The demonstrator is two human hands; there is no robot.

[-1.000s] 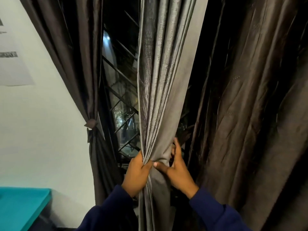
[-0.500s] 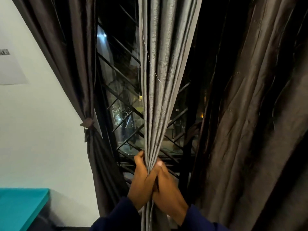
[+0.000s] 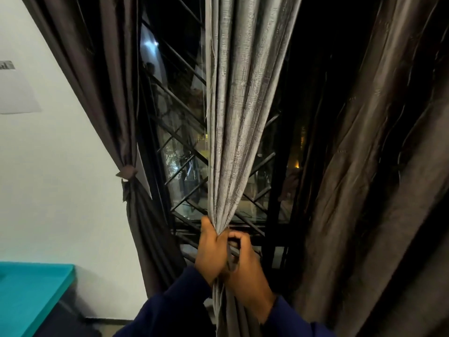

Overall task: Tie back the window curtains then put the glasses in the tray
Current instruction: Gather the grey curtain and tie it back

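- Grey curtain (image 3: 233,113) hangs in the middle of the window (image 3: 184,171); its folds are gathered into one narrow bundle at the level of the sill.
- Left hand (image 3: 210,251) is closed around the bundle from the left side, thumb upward, and keeps the folds together.
- Right hand (image 3: 245,266) is closed on the same bundle from the right, just beside the left one; its fingers (image 3: 234,237) curl at the front. I cannot tell if they hold a tie band or only cloth.
- Dark curtain on the left (image 3: 114,98) is already tied with a band (image 3: 127,172) against the wall; this is a good model for the height.
- To do the step well, I think one grip should stay tight on the bundle while the other brings the band around it, so no fold slips out.
- Dark curtain on the right (image 3: 376,166) hangs loose.
- Glasses and tray are not visible; only the corner of a turquoise worktop (image 3: 31,293) shows at the lower left.
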